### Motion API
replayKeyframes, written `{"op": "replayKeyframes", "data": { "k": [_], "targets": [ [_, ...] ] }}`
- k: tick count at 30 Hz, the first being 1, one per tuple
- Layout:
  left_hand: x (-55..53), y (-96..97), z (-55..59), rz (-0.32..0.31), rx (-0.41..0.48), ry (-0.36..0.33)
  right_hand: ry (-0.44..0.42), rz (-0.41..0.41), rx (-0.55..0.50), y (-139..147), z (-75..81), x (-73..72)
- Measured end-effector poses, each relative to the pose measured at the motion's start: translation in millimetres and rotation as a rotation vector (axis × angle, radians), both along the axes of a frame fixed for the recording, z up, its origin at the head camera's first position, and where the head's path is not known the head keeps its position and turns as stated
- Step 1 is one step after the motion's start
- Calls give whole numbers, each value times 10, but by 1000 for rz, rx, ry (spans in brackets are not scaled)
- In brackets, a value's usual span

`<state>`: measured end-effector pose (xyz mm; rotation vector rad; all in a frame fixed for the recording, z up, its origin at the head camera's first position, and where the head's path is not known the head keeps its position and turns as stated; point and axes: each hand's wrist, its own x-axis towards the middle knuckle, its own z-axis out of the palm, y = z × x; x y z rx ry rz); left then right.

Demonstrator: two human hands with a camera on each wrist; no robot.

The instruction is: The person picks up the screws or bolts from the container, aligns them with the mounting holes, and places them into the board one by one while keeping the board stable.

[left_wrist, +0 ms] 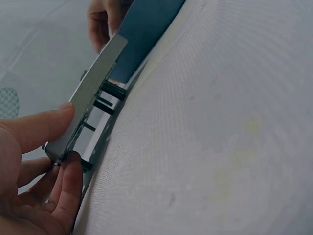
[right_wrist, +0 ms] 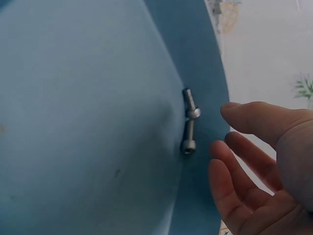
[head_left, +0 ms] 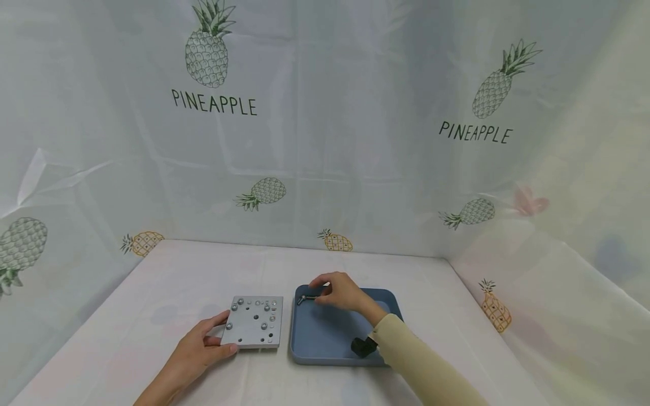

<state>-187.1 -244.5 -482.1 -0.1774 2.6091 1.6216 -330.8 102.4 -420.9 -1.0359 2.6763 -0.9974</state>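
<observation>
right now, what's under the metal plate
In the left wrist view, several dark posts jut from the underside of the metal plate. Most of that underside faces away, and the left hand covers part of one end.

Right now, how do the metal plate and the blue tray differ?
Size: the metal plate is smaller than the blue tray.
Surface: the plate is silver, with holes and screws; the tray is blue, with a raised rim and two bolts lying inside.
Handling: the left hand grips the plate's edge; the tray is ungripped.
Shared: both are roughly rectangular.
</observation>
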Motion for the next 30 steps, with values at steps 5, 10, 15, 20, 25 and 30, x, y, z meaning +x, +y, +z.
{"op": "replayKeyframes", "data": {
  "k": [5, 10, 15, 20, 25, 30],
  "targets": [
    [-7, 0, 1, 2, -7, -2, -12, 3, 41, 33, -66, -28],
    [-22, -2, -13, 4, -13, -9, -19, -4, 78, 39, -123, -52],
    [-22, -7, -22, -1, -5, -9, -16, -3, 102, 39, -167, -69],
    [-16, -8, -22, -6, 0, -3, 3, 11, 107, 40, -165, -57],
    [-11, -2, -16, -4, -4, -2, 29, 4, 141, 31, -163, -41],
    [3, -1, -4, 0, -3, -7, 34, -3, 180, 30, -175, -25]
  ]
}}
